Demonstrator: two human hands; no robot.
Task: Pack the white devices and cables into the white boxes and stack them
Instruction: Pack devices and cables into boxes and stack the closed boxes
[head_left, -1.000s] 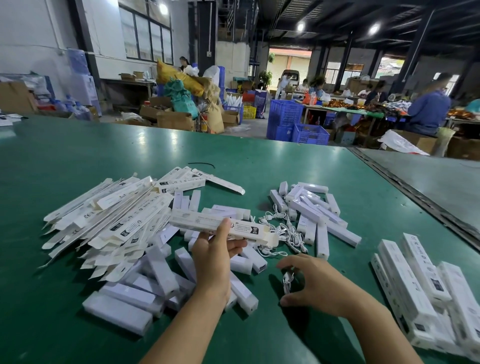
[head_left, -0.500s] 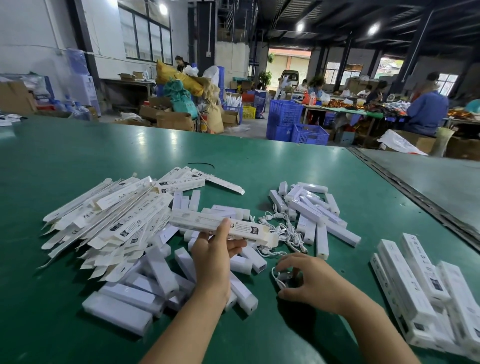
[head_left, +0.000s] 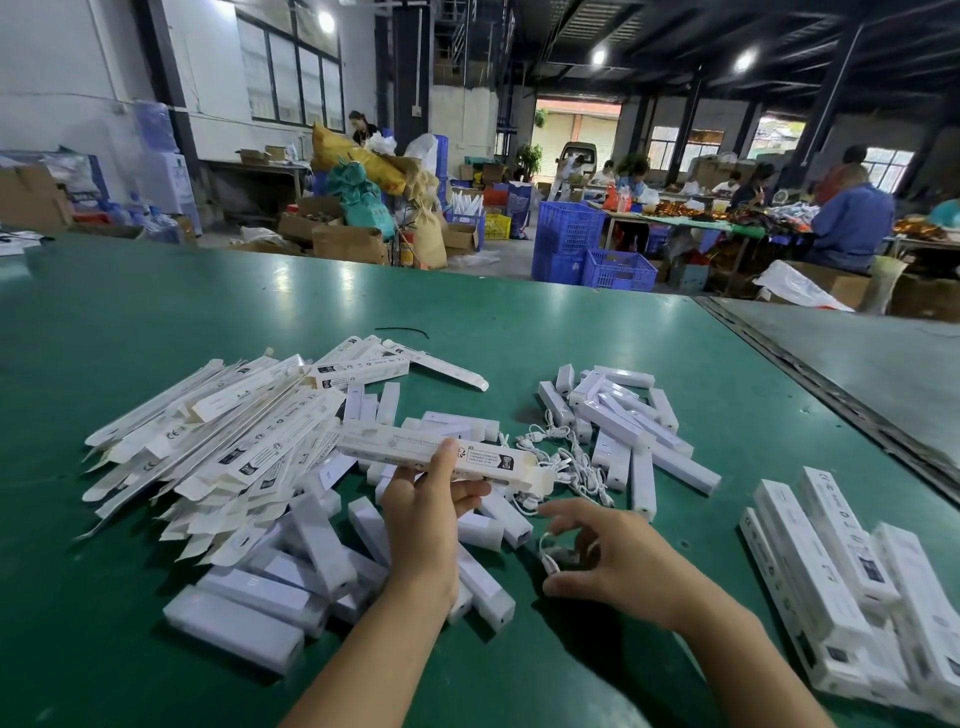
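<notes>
1. The left hand (head_left: 423, 512) grips a long white box (head_left: 498, 461) at mid-frame, thumb on top and fingers beneath. It holds the box roughly level above the heap, with the open flap end pointing right.
2. The right hand (head_left: 608, 558), just below and right of that open end, has its fingers curled round a small coiled cable (head_left: 549, 558). The thumb is under the coil, low over the green worktop (head_left: 519, 322).
3. The step in hand looks like loading the cable into the box. Whether a device is already inside cannot be seen.
4. The next move calls for lifting the coil to the box mouth and keeping it bunched so it slides in. The flap then needs tucking shut and the box goes to the stack.
5. A tangle of cables (head_left: 569, 460) lies right at the box's open end, and a stray loop could snag the coil or the flap.
6. Loose devices (head_left: 280, 587) are heaped under and left of the left wrist, and a second scatter lies at upper right of the hands.
7. Flat cartons (head_left: 218, 431) fan out across the left of the frame.
8. Packed boxes (head_left: 831, 582) are piled at lower right, well apart from the hands, with a clear path to them.
9. Beyond the worktop stand blue crates (head_left: 618, 270) and people at other tables, none of them in the way.
</notes>
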